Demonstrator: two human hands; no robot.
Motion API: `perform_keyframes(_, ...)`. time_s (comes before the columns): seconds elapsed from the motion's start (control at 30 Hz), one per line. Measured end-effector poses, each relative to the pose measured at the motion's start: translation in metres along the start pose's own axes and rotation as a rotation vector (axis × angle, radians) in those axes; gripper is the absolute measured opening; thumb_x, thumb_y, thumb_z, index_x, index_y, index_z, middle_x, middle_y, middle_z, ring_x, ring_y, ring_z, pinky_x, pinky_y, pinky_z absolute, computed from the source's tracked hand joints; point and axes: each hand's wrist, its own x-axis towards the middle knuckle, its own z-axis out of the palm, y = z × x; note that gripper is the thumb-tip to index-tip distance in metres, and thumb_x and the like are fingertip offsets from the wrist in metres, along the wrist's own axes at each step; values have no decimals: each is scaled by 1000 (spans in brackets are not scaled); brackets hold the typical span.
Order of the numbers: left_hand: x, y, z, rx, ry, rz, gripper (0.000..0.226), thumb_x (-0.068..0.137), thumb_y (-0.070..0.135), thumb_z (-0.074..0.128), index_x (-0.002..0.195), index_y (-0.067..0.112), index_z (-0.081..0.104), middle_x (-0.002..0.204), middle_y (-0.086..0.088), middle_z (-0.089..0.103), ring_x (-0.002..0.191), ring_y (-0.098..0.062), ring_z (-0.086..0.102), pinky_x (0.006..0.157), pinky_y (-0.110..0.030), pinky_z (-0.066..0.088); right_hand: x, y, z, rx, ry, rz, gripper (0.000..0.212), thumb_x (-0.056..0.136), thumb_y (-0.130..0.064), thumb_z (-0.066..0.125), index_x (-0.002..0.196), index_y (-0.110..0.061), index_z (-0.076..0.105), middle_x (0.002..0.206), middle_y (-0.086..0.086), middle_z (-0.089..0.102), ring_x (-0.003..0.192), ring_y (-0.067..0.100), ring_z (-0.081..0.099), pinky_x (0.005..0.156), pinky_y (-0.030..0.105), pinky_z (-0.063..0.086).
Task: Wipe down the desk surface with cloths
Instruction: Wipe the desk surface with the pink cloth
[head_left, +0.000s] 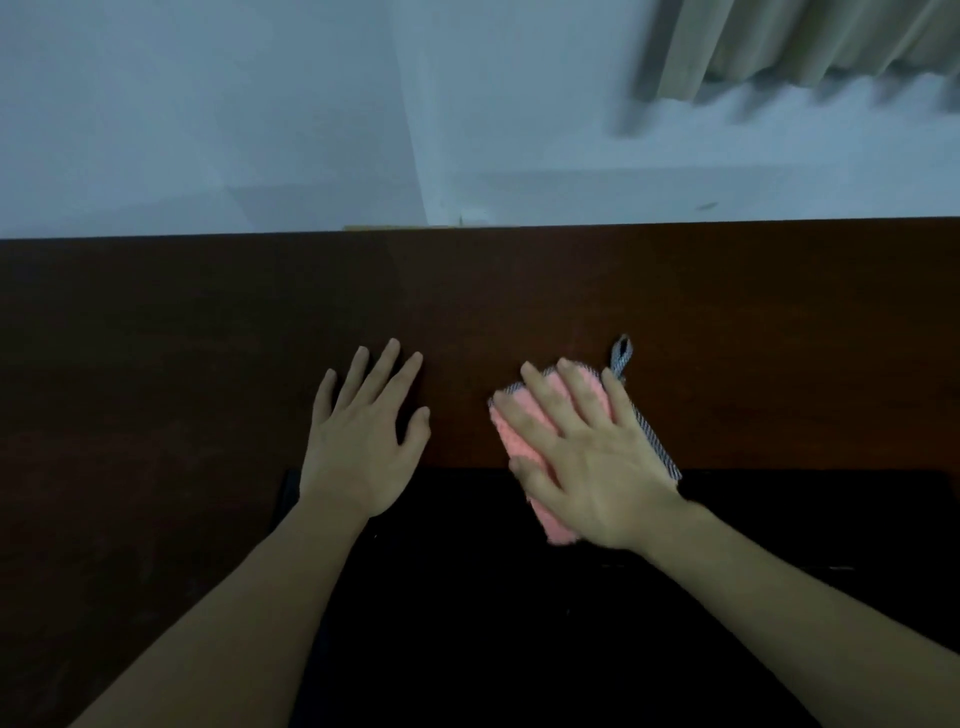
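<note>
A dark brown wooden desk (208, 322) fills the middle of the head view. A folded pink cloth (524, 431) with a grey striped edge and hanging loop lies on the desk near its front edge. My right hand (587, 457) presses flat on the cloth with straight, spread fingers and covers most of it. My left hand (363, 441) rests flat on the bare desk to the left of the cloth, fingers spread, holding nothing.
A black recess (467, 623) opens under the desk's front edge between my forearms. A pale wall (260, 104) rises behind the desk. A beige curtain (805, 41) hangs at the top right.
</note>
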Motion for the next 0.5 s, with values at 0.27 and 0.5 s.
perform_keyframes(0.27, 1, -2, 1, -38, -3, 16, 61, 103, 50, 30, 160, 39, 10, 168, 13, -6, 154, -12, -13, 126, -43, -6, 27, 33, -10, -82, -11, 20, 66, 92, -69, -1, 154, -53, -18, 168, -9, -18, 155, 27, -17, 123, 55, -11)
perform_keyframes(0.5, 0, -2, 1, -41, 9, 33, 62, 102, 50, 28, 160, 38, 10, 169, 12, -5, 155, -14, -12, 126, -46, -5, 76, 43, -26, -64, -8, 256, 74, 85, -68, -13, 156, -46, -18, 170, -3, -16, 155, 29, -16, 123, 59, -8)
